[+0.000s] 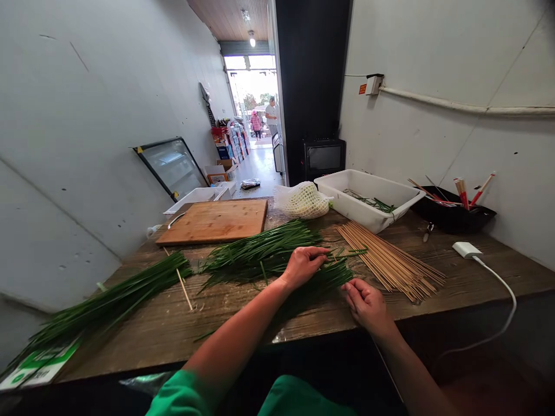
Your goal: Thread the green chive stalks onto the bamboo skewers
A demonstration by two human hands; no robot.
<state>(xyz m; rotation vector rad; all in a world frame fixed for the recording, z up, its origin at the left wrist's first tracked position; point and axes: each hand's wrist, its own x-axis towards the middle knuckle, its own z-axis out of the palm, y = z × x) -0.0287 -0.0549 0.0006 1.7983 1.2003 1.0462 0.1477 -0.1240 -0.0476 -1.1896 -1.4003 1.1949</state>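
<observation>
Long green chives (pixel 264 245) lie in a pile in the middle of the wooden table. My left hand (pixel 306 266) is over the right end of this pile, thumb and index finger closed together on some chives. Just right of it, my right hand (pixel 366 303) is pinched shut at the cut ends of the chives. A thin pale stick, which looks like a bamboo skewer (pixel 389 370), runs out below the right hand toward me; its tip is hidden at the fingers. Many loose skewers (pixel 390 260) lie fanned out to the right.
Behind the pile are a cutting board (pixel 217 219), a net-wrapped bundle (pixel 303 199) and a white tub (pixel 368 214) with chive scraps. More chives (pixel 113 294) and a single stick (pixel 184 289) lie left. A black tray (pixel 459 216) and a white charger (pixel 467 249) stand right.
</observation>
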